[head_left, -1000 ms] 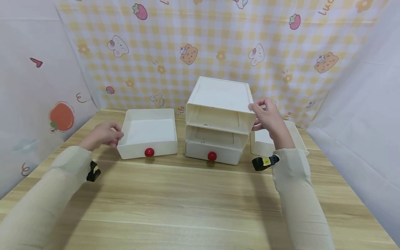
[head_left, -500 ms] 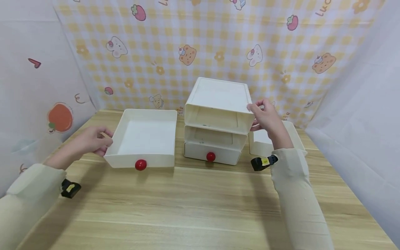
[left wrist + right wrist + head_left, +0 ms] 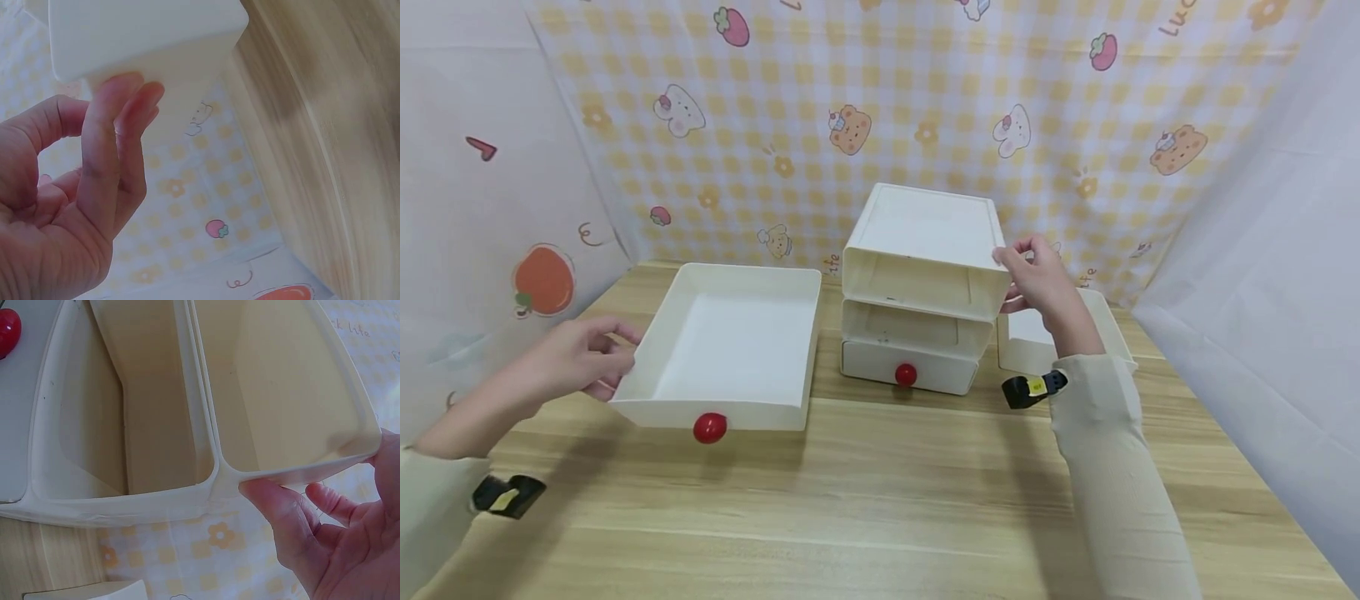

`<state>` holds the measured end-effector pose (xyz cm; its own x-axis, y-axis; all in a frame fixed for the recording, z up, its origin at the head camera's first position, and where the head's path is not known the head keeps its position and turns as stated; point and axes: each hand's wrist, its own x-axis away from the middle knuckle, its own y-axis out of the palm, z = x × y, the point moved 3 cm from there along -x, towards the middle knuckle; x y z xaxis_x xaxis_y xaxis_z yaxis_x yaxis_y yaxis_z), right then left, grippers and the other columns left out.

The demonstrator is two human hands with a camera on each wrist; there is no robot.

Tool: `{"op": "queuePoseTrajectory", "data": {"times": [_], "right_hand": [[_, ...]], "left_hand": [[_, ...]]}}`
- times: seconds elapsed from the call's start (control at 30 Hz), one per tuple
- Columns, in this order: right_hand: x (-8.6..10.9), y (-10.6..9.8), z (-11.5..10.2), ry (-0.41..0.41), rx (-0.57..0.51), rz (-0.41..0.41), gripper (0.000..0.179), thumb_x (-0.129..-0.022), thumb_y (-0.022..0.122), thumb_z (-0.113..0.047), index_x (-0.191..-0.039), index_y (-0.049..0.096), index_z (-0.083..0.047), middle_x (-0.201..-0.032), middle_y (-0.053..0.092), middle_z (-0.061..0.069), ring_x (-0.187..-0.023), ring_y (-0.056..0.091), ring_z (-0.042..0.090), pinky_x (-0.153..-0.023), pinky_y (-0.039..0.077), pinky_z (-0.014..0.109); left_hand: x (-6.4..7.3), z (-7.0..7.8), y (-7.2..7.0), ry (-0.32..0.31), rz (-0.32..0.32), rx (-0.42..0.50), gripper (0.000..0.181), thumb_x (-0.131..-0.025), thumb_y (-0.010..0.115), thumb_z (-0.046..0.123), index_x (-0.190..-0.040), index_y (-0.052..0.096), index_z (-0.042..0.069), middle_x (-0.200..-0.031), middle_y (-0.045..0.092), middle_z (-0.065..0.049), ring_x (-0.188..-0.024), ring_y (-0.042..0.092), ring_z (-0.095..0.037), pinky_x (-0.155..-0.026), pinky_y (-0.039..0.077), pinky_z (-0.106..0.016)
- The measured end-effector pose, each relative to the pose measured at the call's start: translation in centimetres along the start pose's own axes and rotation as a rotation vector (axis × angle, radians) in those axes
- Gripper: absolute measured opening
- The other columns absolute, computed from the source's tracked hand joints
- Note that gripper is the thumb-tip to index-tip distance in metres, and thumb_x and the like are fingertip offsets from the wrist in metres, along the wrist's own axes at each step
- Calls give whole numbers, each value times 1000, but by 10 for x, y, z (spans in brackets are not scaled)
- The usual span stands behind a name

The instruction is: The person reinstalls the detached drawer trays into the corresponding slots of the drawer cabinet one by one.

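My left hand pinches the left wall of a white drawer with a red round knob. The drawer hangs over the left of the table with nothing inside. Up close in the left wrist view, thumb and fingers hold the edge of the drawer. A white three-tier drawer cabinet stands in the middle, its upper two slots vacant and its lowest drawer pushed in. My right hand grips the right wall of the top tier, thumb on top, fingers beneath.
Another white drawer lies on the wooden table right of the cabinet, partly hidden behind my right wrist. A checkered cloth hangs behind the table, and pale cloths rise along both sides.
My left hand has carried the drawer left and toward me, away from the cabinet, and its front has turned slightly. My right hand has kept its grip on the cabinet.
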<state>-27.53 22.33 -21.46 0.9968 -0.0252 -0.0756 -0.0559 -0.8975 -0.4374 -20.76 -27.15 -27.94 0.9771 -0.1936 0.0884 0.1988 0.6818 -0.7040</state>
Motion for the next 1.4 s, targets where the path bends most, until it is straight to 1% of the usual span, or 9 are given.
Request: {"op": "queuePoseTrajectory", "data": {"times": [0.17, 0.33, 0.57, 0.77, 0.87, 0.93, 1.1, 1.23, 1.4], "right_hand": [[1, 1, -1, 1, 4, 2, 30, -94, 46, -36, -106, 35, -12, -102, 47, 17, -58, 62, 15, -55, 57, 31], [0, 0, 0, 2, 2, 5, 28, -94, 46, -36, -104, 35, -12, -102, 48, 17, -58, 62, 15, -57, 57, 32], [0, -1, 0, 6, 9, 13, 29, -94, 46, -35, -106, 35, -11, -103, 47, 18, -58, 62, 16, -58, 57, 33], [1, 0, -1, 1, 10, 16, 31, -93, 47, -35, -106, 35, -11, -104, 48, 20, -59, 63, 17, -56, 57, 31], [1, 0, 0, 1, 14, 18, 31, -94, 46, -35, -107, 35, -10, -104, 48, 20, -59, 63, 18, -55, 56, 30], [0, 0, 1, 1, 18, 17, 32, -94, 46, -35, -108, 35, -9, -105, 48, 20, -60, 63, 18, -57, 57, 32], [0, 1, 2, 1, 21, 17, 32, -94, 46, -34, -109, 34, -8, -105, 48, 18, -60, 63, 17, -60, 57, 34], [0, 1, 1, 2, 18, 17, 33, -94, 46, -35, -109, 34, -9, -105, 46, 16, -59, 63, 16, -57, 57, 31], [1, 0, 0, -3, 15, 10, 32, -94, 46, -37, -108, 35, -10, -101, 47, 15, -58, 63, 15, -56, 57, 31]], "left_hand": [[10, 3, 2, -2, -2, -25, 35, -89, 50, 6, -121, 44, -7, -82, 62, -6, -65, 63, -13, -57, 56, -30], [19, 7, 4, 14, 0, -41, 33, -89, 50, 6, -120, 47, -5, -81, 60, -6, -65, 63, -13, -56, 56, -31], [27, 14, 9, 67, -16, -52, 33, -86, 51, 1, -118, 48, -8, -80, 60, -6, -62, 61, -11, -52, 55, -31], [33, 17, 11, 108, -27, -22, 32, -85, 52, -3, -116, 49, -10, -77, 60, -5, -61, 61, -10, -50, 55, -30], [34, 21, 14, 115, -38, -21, 34, -85, 53, -2, -118, 49, -9, -78, 60, -5, -62, 62, -9, -51, 55, -30], [33, 26, 17, 108, -38, -30, 34, -84, 53, -1, -118, 50, -7, -79, 61, -6, -64, 63, -10, -52, 55, -29], [30, 40, 28, 99, -42, -34, 35, -83, 53, 0, -118, 51, -4, -81, 61, -8, -65, 62, -11, -52, 55, -29], [27, 50, 37, 115, -43, -28, 35, -83, 55, 1, -117, 52, -3, -81, 60, -7, -65, 62, -12, -51, 55, -29], [24, 62, 47, 141, -62, 9, 35, -82, 56, 2, -117, 53, -3, -80, 61, -8, -66, 64, -14, -50, 54, -29]]}}
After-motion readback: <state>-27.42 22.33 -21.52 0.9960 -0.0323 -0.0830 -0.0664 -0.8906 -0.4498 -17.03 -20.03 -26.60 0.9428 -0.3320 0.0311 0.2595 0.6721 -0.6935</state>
